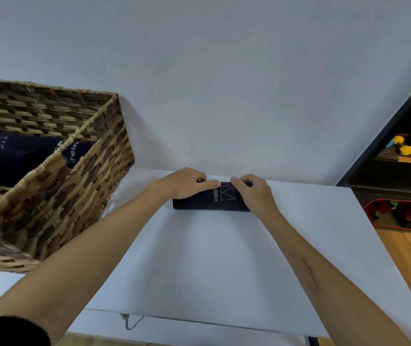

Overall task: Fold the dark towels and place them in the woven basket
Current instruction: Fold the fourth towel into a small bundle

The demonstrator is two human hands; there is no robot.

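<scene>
The folded dark towel (212,199) lies on the white table (199,258) with its long axis running from hand to hand. The left hand (184,183) and right hand (252,192) each pinch one end at its far edge. The woven basket (57,196), with towels already inside, stands well off to the left hand's side, so that hand is nearer for the carry.

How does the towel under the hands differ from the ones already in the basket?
The towel on the table lies on the white table, gripped by the left hand and right hand; the towels in the basket sit inside the woven basket, untouched. The table towel shows whole; the basket ones are partly hidden by the wall. All are dark with pale lettering.
</scene>
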